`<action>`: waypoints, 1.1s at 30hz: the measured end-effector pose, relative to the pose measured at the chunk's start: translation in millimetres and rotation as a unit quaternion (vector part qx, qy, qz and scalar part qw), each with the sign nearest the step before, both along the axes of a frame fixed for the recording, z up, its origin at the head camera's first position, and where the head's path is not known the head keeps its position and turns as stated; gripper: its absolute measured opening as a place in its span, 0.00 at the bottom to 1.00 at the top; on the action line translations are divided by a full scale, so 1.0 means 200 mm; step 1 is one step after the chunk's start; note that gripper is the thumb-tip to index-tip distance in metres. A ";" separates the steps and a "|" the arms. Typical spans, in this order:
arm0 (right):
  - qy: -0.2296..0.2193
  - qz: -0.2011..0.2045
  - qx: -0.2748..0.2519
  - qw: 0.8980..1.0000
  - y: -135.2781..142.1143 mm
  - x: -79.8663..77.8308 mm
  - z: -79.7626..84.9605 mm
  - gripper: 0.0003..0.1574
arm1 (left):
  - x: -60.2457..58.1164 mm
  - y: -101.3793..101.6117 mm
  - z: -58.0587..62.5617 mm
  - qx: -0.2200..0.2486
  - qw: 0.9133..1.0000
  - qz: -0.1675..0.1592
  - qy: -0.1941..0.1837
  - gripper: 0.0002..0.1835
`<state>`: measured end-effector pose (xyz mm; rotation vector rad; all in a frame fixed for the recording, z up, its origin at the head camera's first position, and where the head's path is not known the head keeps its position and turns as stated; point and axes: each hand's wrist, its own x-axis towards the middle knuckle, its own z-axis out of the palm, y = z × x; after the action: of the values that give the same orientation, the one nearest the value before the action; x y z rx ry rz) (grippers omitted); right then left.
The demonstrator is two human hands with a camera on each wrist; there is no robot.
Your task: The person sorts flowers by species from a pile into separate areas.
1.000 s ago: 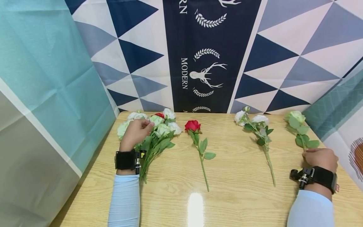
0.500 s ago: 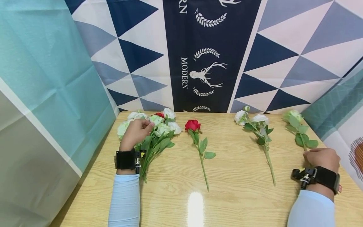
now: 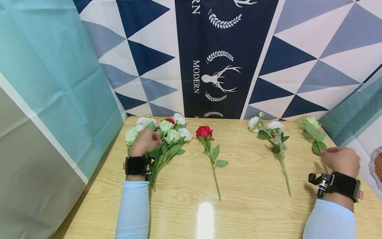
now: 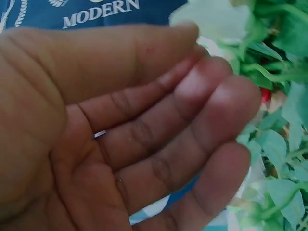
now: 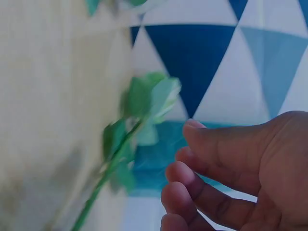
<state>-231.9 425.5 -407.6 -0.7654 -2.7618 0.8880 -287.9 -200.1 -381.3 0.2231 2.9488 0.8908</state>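
Note:
In the head view, my left hand [image 3: 145,142] is over a bunch of artificial roses [image 3: 172,135] with white, pale green and red heads, partly hiding it. The left wrist view shows its relaxed, slightly bent fingers [image 4: 185,130] with nothing in them; the flowers lie beyond the fingertips. At the right side, my right hand [image 3: 341,161] hovers by a single pale green rose [image 3: 311,124], covering part of its stem. The right wrist view has this rose stem [image 5: 103,180] apart from the loosely curled fingers [image 5: 180,192], which hold nothing.
A single red rose [image 3: 204,132] lies on the wooden table [image 3: 247,212] at centre. Right of it lies a white rose spray [image 3: 275,126] with several leaves. A patterned curtain [image 3: 223,39] hangs behind the table's back edge, and a teal and grey cloth [image 3: 53,83] hangs at left.
My right hand has let go of the pale green rose's stem and lifted off it. The left hand has drawn back slightly from the bunch. The head view has shifted a little.

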 end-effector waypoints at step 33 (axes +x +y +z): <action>0.124 0.256 0.029 0.958 -0.57 -0.07 0.26 0.33 | -0.06 0.00 -0.15 -0.020 0.995 0.059 -0.081 0.22</action>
<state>-245.8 311.6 -356.4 0.0872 -2.7707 0.8968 -300.6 -200.6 -411.3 -0.0231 2.8505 0.8177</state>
